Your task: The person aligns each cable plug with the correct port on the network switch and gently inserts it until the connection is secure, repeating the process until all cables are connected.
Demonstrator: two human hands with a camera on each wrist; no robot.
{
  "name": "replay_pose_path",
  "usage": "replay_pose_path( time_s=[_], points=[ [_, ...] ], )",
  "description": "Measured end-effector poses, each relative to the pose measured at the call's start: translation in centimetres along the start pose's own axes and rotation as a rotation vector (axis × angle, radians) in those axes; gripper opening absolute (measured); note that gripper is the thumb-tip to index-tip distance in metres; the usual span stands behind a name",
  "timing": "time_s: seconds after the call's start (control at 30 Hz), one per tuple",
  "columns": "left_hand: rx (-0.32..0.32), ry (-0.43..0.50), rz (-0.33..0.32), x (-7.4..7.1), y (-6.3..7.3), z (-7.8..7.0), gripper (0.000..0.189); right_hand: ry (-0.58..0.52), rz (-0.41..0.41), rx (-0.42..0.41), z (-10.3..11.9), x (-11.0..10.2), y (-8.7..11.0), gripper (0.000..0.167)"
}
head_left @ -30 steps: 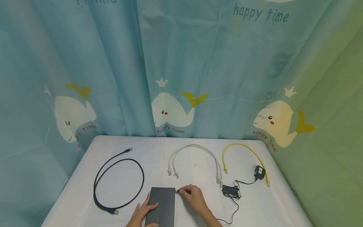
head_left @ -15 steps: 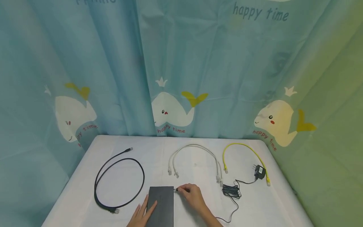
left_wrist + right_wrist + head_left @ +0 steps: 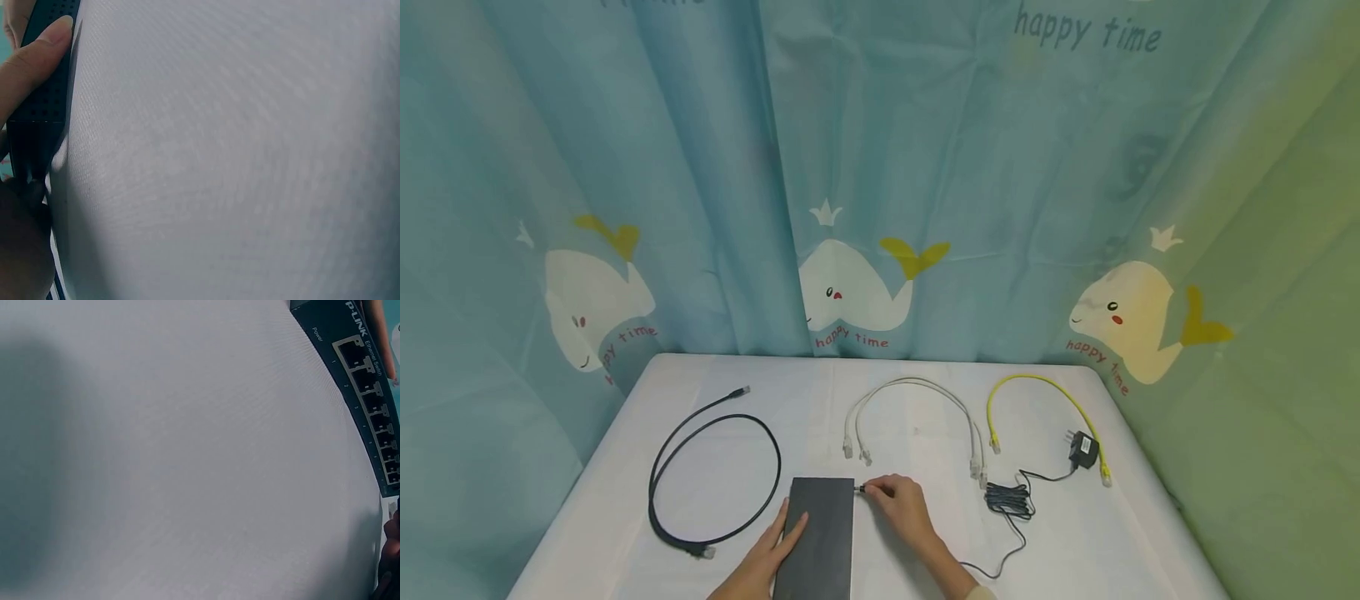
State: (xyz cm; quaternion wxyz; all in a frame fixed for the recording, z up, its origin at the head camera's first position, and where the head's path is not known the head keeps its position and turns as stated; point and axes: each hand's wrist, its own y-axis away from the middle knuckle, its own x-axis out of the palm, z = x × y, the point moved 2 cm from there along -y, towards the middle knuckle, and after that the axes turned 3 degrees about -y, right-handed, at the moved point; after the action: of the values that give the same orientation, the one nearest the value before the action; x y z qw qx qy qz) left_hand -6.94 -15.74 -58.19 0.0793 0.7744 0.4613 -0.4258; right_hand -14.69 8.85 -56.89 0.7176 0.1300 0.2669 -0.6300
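Note:
A dark flat network switch (image 3: 817, 542) lies at the table's front, its row of ports showing in the right wrist view, where it is lettered "Ethernet Switch". My left hand (image 3: 766, 552) grips its left side. In the left wrist view the thumb (image 3: 39, 65) rests on the vented face. At the switch's far right corner my right hand (image 3: 904, 507) pinches a small plug (image 3: 861, 489) with a dark body and pale tip. Its tip is at the switch's side; whether it is inserted I cannot tell. The fingertips partly hide the plug.
A black network cable (image 3: 778, 467) lies coiled on the left. Two grey cables (image 3: 917, 382) arch at the back, with a yellow cable (image 3: 1037, 377) to their right. A black power adapter (image 3: 1083, 450) has a bundled cord (image 3: 1009, 499) running towards my right forearm.
The switch, both hands and the plug have shifted slightly away from me and to the left. My left fingers have moved along the switch's left edge. The plug stays pinched.

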Motion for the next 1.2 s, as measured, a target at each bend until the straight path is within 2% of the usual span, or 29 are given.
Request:
replay_pose_path(
  time_s=[0.27,0.5,0.67,0.77,1.0,1.2],
  points=[
    [0.009,0.027,-0.032,0.4,0.0,0.3,0.104,0.032,0.004,0.004,0.0,0.4,-0.1,0.01],
    [-0.055,0.098,0.032,0.5,0.1,0.3,0.096,0.029,0.019,0.019,0.1,0.4,-0.1,0.009],
    [-0.067,0.044,0.02,0.3,-0.1,0.2,0.092,0.045,0.03,-0.022,0.2,0.3,-0.4,0.009],
    [-0.073,0.042,0.029,0.2,-0.1,0.1,0.091,0.058,0.035,-0.054,0.2,0.2,-0.5,0.007],
    [-0.13,0.096,0.123,-0.3,-0.1,0.5,0.091,0.04,0.053,-0.099,-0.1,0.2,-1.0,0.007],
    [-0.1,0.073,0.14,-0.6,-0.2,0.5,0.088,0.016,0.06,-0.113,-0.5,0.4,-1.2,0.006]
  ],
)
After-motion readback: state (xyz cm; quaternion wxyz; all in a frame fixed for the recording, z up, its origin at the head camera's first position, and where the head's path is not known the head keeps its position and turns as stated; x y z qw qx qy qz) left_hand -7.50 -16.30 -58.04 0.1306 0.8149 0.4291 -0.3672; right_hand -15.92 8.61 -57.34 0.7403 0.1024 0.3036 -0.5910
